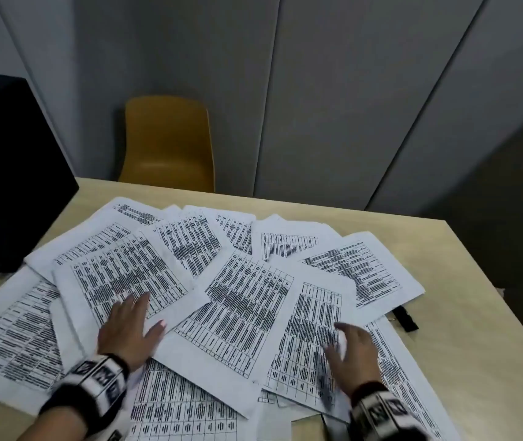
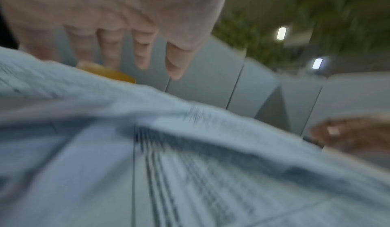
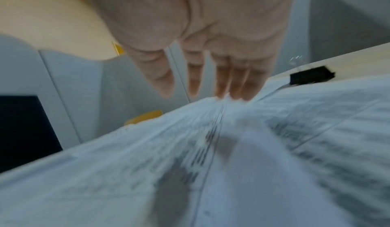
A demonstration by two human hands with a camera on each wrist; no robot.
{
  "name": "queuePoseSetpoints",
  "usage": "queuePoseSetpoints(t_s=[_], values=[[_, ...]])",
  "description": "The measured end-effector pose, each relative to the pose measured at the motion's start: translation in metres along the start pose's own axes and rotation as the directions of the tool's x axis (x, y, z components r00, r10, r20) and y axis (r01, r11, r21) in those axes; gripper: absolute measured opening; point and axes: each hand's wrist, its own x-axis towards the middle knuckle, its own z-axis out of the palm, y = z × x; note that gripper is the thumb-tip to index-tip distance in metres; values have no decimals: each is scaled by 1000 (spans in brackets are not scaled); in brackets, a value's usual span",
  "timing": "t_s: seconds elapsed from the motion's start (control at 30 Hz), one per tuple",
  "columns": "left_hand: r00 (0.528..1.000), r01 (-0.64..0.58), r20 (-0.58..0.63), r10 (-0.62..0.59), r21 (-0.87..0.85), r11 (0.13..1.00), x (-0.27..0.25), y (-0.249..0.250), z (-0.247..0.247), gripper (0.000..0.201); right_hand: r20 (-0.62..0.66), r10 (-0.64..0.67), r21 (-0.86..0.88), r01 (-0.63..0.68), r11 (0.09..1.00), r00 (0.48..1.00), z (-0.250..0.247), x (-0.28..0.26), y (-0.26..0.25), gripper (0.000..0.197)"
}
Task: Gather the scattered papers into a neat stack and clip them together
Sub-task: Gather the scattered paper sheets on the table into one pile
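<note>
Black-white patterned wristbands (image 1: 101,377) both wrists; dark sleeve cuffs.

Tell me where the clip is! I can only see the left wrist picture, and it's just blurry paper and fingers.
Observer: The black binder clip lies on the table, right at the right-hand edge of the papers. Nobody is touching it.
Child: Is the other hand grabbing anything?
Observer: No. The right hand is spread open over the sheets with straight fingers, holding nothing.
Child: What's behind the table?
Observer: A yellow chair, pushed up against the far side.
</note>
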Motion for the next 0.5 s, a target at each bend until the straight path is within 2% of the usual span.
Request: queuePoseSetpoints(t_s=[0.07,0.13,0.33,0.4,0.43,0.47,0.5], values=[[980,129,127,-153,178,975,2,8,10,75,22,145,-180,-138,974,989,8,7,-12,64],[940,127,279,-198,253,959,-2,19,18,75,142,211,-286,-164,944,967,19,7,-22,69],[910,-160,415,-9,371,915,-19,23,40,80,327,88,-400,53,915,941,46,-3,-34,66],[869,-284,486,94,334,899,-28,26,43,99,350,15,-367,122,922,937,47,-6,-37,60],[857,-325,490,159,275,905,-31,26,41,114,315,-34,-292,131,947,949,45,-7,-38,61],[861,-329,467,202,208,921,-32,24,39,121,229,-72,-159,111,981,971,41,-7,-39,64],[881,-320,409,239,142,937,-32,22,37,112,141,-53,3,53,999,989,36,-6,-40,65]])
